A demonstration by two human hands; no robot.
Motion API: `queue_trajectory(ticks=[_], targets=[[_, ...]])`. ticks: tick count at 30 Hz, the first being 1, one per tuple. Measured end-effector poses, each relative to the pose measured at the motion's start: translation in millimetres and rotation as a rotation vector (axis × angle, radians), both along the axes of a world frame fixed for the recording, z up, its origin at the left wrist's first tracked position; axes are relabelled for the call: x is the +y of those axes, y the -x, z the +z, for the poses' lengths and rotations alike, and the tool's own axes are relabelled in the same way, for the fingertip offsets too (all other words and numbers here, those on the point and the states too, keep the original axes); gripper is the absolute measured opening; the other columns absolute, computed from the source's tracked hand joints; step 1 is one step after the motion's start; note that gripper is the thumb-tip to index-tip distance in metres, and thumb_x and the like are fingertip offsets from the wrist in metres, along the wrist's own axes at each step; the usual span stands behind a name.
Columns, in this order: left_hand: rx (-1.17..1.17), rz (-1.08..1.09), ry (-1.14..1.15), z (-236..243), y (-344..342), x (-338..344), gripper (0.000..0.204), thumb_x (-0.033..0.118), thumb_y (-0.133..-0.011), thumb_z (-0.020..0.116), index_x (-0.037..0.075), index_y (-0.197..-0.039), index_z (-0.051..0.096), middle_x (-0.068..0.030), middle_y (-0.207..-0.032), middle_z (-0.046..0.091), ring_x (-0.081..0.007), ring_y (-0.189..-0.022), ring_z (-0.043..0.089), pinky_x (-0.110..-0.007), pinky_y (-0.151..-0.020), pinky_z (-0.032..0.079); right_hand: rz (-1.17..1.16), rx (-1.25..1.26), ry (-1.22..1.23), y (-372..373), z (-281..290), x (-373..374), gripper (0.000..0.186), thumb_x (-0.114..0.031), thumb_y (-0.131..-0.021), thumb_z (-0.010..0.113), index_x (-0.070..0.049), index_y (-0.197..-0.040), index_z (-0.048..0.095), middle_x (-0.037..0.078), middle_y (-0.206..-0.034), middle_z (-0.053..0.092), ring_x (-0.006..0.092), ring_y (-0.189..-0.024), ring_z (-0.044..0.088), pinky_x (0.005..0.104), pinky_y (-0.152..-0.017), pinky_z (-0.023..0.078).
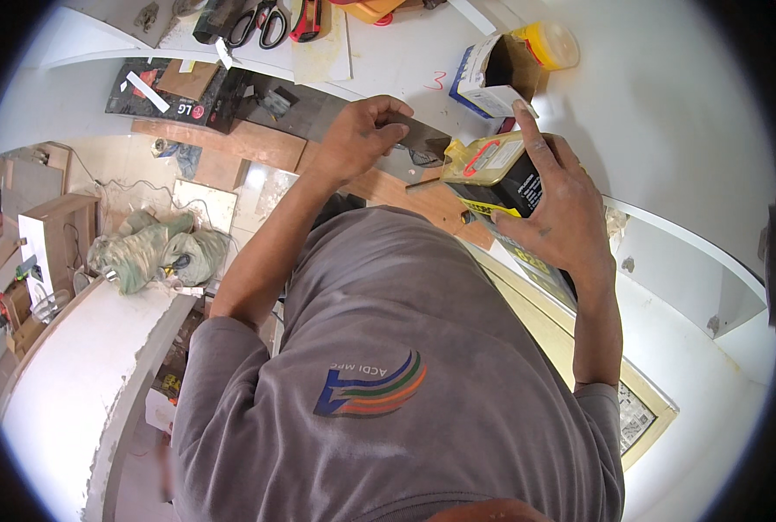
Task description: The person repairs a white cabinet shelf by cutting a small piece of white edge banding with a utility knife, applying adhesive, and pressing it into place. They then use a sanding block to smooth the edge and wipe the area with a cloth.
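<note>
My right hand (566,204) is wrapped round a rectangular can (495,178) with a black and yellow label, its yellowish, stained top tilted toward the left. A red curved handle (482,158) crosses that top. Between the thumb and fingers of my left hand (363,135) is a dark flat strip (422,137). The strip's far end reaches the spout corner of the can; whether they touch I cannot tell. Beyond the can, close to my right fingertips, stands an opened blue and white carton (483,85).
A yellow tub with a pale lid (551,45) lies beside the carton on the white counter (640,113). Black-handled scissors (262,24) and a red utility knife (305,19) are at the far left. Wooden boards (249,143), a black box (175,96) and full plastic bags (157,248) lie lower down.
</note>
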State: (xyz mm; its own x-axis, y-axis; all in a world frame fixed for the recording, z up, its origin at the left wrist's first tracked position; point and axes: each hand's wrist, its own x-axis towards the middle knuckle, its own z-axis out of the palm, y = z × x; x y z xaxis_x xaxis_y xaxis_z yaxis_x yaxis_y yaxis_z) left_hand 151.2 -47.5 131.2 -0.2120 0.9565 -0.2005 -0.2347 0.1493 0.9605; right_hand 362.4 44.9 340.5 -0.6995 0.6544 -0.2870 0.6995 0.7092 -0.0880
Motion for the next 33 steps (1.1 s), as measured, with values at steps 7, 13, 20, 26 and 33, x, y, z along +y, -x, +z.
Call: queue_trajectory(ticks=[7, 13, 20, 26, 33], targets=[[0.065, -0.011, 0.025, 5, -3, 4, 0.026, 0.007, -0.095, 0.068, -0.005, -0.118, 0.068, -0.0038, -0.085, 0.066, -0.0081, -0.070, 0.057, -0.027, -0.064, 0.048, -0.045, -0.077, 0.046, 0, 0, 3, 0.124, -0.021, -0.057, 0.082, -0.026, -0.168, 0.027, 0.018, -0.126, 0.063, 0.0404, -0.112, 0.065, 0.0484, -0.097, 0.055], [0.071, -0.052, 0.040, 6, -3, 7, 0.029, 0.008, -0.095, 0.068, -0.003, -0.121, 0.068, 0.0029, -0.078, 0.060, -0.0047, -0.065, 0.052, -0.023, -0.058, 0.042, 0.001, -0.074, -0.011, -4, -7, 8, 0.123, -0.021, -0.057, 0.081, -0.028, -0.168, 0.027, 0.018, -0.128, 0.062, 0.0402, -0.112, 0.065, 0.0488, -0.098, 0.055], [0.027, -0.079, 0.043, 3, -8, 13, 0.029, 0.009, -0.095, 0.069, -0.004, -0.121, 0.068, 0.0021, -0.078, 0.061, -0.0046, -0.065, 0.052, -0.023, -0.057, 0.041, 0.002, -0.083, 0.004, -4, -9, 11, 0.123, -0.021, -0.057, 0.081, -0.029, -0.168, 0.028, 0.018, -0.128, 0.062, 0.0410, -0.113, 0.064, 0.0496, -0.099, 0.055], [-0.018, -0.086, 0.037, 0, -10, 15, 0.028, 0.009, -0.094, 0.069, -0.003, -0.120, 0.068, -0.0005, -0.081, 0.064, -0.0060, -0.065, 0.054, -0.024, -0.059, 0.043, -0.013, -0.146, 0.011, -1, -9, 9, 0.123, -0.022, -0.057, 0.082, -0.032, -0.168, 0.028, 0.020, -0.127, 0.062, 0.0411, -0.114, 0.064, 0.0501, -0.100, 0.054], [0.069, -0.101, 0.012, 3, -12, 17, 0.029, 0.011, -0.095, 0.069, -0.001, -0.121, 0.069, 0.0010, -0.080, 0.063, -0.0053, -0.065, 0.052, -0.024, -0.059, 0.042, -0.009, -0.189, 0.024, 1, -9, 11, 0.123, -0.023, -0.057, 0.082, -0.031, -0.168, 0.028, 0.019, -0.126, 0.062, 0.0396, -0.113, 0.064, 0.0492, -0.100, 0.054]])
